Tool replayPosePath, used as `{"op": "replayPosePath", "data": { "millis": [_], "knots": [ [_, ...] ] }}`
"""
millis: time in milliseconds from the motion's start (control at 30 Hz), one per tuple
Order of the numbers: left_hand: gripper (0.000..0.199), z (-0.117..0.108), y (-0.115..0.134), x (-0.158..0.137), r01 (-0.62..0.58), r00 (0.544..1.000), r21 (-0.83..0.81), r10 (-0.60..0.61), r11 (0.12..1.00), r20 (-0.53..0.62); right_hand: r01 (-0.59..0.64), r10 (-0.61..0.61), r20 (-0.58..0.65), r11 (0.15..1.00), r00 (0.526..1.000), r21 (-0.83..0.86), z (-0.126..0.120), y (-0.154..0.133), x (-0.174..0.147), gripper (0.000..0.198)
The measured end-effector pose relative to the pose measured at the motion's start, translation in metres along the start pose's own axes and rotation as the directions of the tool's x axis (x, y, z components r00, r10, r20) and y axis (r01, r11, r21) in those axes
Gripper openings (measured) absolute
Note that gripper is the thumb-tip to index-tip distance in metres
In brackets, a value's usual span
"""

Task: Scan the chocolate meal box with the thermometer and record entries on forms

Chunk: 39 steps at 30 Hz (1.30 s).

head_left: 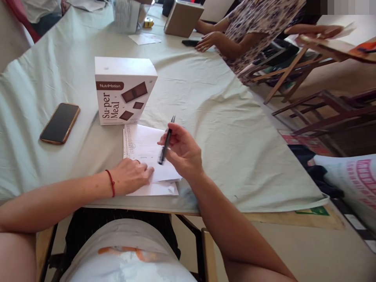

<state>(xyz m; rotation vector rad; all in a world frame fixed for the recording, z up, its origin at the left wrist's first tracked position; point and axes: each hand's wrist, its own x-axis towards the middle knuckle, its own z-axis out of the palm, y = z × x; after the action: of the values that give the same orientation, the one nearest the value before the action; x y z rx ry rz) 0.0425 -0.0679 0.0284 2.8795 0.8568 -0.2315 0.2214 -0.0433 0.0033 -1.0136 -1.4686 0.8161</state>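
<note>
My right hand (183, 152) grips a black pen (167, 144) between thumb and fingers, held above the papers with its silver tapered end pointing up and away. Under it lies a small stack of white papers (143, 138), with faint print on the top sheet and dense marks along the left edge. My left hand (132, 176) rests palm down on the lower left of the stack, its fingers lying on the sheets and a red cord round the wrist. Just behind the papers stands an upright white box (126, 90) with brown chocolate pictures and "Su-per Meal" lettering.
A phone (60, 123) lies screen up on the pale tablecloth (199, 86) at left. Farther back are a brown carton (182, 19), a clear container (126, 15), a yellow object (148, 22) and a paper sheet (144, 38). Another person's hand (207, 41) rests near a dark flat object.
</note>
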Motion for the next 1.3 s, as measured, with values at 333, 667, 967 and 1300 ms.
{"op": "replayPosePath", "data": {
  "millis": [333, 667, 967, 1300],
  "knots": [
    [0.079, 0.035, 0.009, -0.01, -0.31, 0.939, -0.166, 0.274, 0.936, -0.208, -0.181, 0.179, 0.031, 0.978, 0.983, 0.101, 0.023, -0.021, -0.023, 0.035],
    [0.046, -0.001, 0.012, -0.01, -0.12, 0.985, -0.057, 0.111, 0.991, -0.136, -0.372, 0.374, -0.007, 0.919, 0.927, -0.128, 0.032, -0.004, -0.013, 0.015],
    [0.032, -0.011, 0.026, -0.015, 0.299, 0.954, 0.037, -0.299, 0.954, 0.022, -0.26, 0.267, 0.014, 0.947, 0.964, -0.187, 0.041, 0.004, -0.019, 0.009],
    [0.041, -0.011, 0.03, -0.014, 0.228, 0.971, 0.116, -0.234, 0.967, 0.041, -0.217, 0.243, 0.083, 0.946, 0.966, -0.241, 0.042, 0.006, -0.021, 0.009]
  ]
}}
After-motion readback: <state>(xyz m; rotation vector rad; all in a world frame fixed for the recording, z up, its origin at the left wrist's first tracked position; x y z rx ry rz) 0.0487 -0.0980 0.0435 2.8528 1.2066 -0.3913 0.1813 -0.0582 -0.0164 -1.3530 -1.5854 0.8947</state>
